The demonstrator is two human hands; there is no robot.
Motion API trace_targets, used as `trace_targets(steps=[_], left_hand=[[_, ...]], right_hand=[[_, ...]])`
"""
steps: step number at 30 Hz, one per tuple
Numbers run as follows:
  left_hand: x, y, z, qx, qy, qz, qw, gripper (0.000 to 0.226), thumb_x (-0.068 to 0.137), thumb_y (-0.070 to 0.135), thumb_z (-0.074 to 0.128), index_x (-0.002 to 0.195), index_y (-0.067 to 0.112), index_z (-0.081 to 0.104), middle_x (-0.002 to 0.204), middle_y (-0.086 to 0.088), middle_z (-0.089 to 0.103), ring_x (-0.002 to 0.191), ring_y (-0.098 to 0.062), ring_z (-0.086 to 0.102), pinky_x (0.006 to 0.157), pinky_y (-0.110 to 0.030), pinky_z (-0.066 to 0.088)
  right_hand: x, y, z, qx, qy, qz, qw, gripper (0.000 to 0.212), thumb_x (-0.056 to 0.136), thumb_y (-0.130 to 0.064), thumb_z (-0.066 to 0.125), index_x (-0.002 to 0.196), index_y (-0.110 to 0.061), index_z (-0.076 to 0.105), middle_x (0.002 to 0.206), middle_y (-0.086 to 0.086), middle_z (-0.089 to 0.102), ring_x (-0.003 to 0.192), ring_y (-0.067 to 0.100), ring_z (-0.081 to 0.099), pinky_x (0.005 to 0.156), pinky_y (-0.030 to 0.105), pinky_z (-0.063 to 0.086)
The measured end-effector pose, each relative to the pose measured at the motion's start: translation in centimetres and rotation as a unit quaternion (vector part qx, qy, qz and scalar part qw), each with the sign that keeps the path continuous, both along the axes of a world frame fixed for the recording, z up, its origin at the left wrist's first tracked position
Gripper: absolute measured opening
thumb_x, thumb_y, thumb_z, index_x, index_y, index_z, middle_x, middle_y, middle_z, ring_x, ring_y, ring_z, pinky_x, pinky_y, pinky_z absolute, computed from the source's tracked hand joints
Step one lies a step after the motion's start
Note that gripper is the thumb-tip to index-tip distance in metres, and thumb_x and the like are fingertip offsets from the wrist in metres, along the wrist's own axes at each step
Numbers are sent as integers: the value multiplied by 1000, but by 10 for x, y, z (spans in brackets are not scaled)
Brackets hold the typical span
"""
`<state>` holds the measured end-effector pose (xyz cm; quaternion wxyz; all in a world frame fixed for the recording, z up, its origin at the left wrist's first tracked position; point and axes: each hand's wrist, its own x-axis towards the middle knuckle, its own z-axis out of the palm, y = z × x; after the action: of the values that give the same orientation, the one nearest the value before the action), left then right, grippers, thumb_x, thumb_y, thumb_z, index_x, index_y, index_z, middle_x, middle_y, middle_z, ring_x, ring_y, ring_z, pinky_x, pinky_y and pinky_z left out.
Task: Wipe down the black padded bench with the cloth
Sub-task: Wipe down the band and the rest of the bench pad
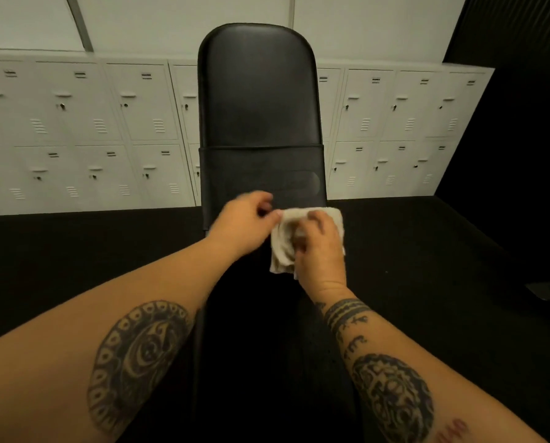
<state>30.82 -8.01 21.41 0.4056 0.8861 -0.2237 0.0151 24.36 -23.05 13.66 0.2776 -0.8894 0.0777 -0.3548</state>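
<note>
Nearest, two tattooed forearms [139, 330] are stretched forward so that both hands meet over the middle of the black padded bench [235, 187], where the pale cloth [281, 251] is found. The cloth is gripped by the right hand [318, 247], whose fingers are curled down into its bunched middle, probably so that pressure can be put through it onto the pad. Its upper left corner is pinched between thumb and forefinger of the left hand [244, 223], the other fingers being loosely curled and somewhat blurred; the corner seems to be drawn out so that the cloth is spread or refolded before a stroke is made. Whether the cloth is pressed flat on the pad or held just above it cannot be told. Beyond the hands the raised backrest [257, 91] is seen, tilted up and away, not yet reached by the cloth. Dark floor [411, 251] lies on both sides, and rows of white lockers [91, 129] are set against the far wall [187, 20].
</note>
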Motion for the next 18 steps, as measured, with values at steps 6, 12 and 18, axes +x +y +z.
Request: trace_targets(steps=[6, 12, 18], left_hand=[[35, 66, -17, -102, -9, 226, 969, 43, 106, 30, 49, 148, 24, 48, 148, -3, 50, 132, -25, 50, 105, -36, 40], [50, 74, -27, -270, 263, 117, 919, 38, 110, 32, 42, 143, 49, 51, 121, 10, 67, 108, -19, 64, 86, -41, 55], [63, 80, -32, -294, 312, 125, 895, 38, 105, 31, 49, 138, 48, 57, 125, 2, 69, 112, -29, 66, 91, -50, 58]], right_hand=[[11, 36, -36, -157, 123, -34, 979, 66, 104, -53, 25, 159, -28, -3, 166, 0, -17, 149, 30, -24, 120, 45, -16], [46, 70, -21, -208, 122, -9, 970, 59, 103, -50, 24, 158, -35, 12, 167, -10, -4, 152, 31, -15, 118, 50, 0], [71, 106, -3, -274, 108, 91, 951, 62, 104, -46, 30, 159, -33, 5, 167, -9, -7, 151, 29, -18, 119, 48, -4]])
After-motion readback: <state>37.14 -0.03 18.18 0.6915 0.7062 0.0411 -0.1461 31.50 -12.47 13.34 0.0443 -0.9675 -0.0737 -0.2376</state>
